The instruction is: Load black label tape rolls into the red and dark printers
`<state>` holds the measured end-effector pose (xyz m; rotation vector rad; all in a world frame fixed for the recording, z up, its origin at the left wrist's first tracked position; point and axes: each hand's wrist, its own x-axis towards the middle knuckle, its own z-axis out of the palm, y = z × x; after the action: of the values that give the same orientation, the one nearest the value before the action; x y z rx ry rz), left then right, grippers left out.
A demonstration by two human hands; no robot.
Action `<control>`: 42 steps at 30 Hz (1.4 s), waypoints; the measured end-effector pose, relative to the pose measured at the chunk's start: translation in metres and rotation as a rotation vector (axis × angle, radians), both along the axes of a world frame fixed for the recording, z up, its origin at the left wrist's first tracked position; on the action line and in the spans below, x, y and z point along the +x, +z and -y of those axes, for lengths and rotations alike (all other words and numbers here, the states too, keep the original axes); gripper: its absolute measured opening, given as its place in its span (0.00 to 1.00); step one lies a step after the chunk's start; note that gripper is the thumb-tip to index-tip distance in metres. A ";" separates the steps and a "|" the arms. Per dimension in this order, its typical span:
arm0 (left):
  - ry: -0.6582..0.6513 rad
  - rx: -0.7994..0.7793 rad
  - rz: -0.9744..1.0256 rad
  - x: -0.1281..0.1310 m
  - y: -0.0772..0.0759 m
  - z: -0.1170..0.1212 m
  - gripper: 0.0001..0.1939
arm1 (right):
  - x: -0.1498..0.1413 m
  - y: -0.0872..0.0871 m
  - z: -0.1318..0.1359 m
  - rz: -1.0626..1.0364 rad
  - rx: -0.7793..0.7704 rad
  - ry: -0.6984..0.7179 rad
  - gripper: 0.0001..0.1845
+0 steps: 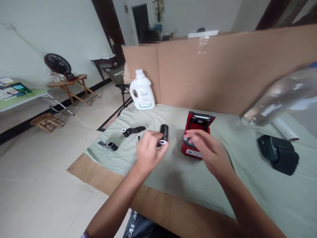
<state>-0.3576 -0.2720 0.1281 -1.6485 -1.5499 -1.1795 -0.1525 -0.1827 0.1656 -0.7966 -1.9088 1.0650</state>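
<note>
My left hand is closed around a small black roll with a white core end, held above the cloth. My right hand hovers in front of a red label printer, fingers stretched out with nothing visible in them; whether it touches the printer I cannot tell. The printer's lid stands raised, and its inside is partly hidden by the hand. Left of my hands, a second black roll lies with its strip unwound. Another black roll lies nearer the cloth's left edge.
A white jug stands at the back left against a cardboard panel. On the right are a large clear plastic bottle, a white roll and a black object. Pale green cloth covers the table.
</note>
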 end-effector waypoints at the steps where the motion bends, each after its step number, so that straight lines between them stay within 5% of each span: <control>1: -0.063 0.030 -0.032 0.016 -0.001 -0.011 0.09 | -0.011 0.009 0.003 0.005 -0.102 0.073 0.16; 6: -0.203 -0.050 -0.008 0.061 0.000 -0.055 0.08 | -0.026 0.007 -0.037 -0.065 -0.246 0.084 0.17; 11: -0.278 -0.413 0.474 0.068 -0.005 -0.079 0.21 | 0.007 -0.004 -0.081 0.086 -0.363 0.110 0.23; 14: -0.429 -0.654 0.819 0.072 -0.015 -0.084 0.22 | 0.020 -0.002 -0.089 0.149 -0.402 0.099 0.25; 18: -0.560 -0.755 1.071 0.084 -0.017 -0.074 0.25 | 0.027 -0.005 -0.098 0.292 -0.281 0.149 0.26; 26: -0.629 -1.146 0.986 0.098 -0.015 -0.052 0.13 | 0.020 -0.041 -0.118 0.700 0.076 0.103 0.19; 36: -0.698 -1.143 1.342 0.093 -0.032 -0.082 0.16 | -0.010 -0.058 -0.121 0.908 0.248 0.051 0.18; 42: -0.723 -1.143 1.333 0.090 -0.031 -0.079 0.15 | 0.019 -0.028 -0.114 0.702 0.064 0.147 0.15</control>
<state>-0.2671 -0.1926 0.0973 -2.3863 -2.9384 -2.3081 -0.1331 -0.0686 0.1374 -1.1055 -2.6044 0.8621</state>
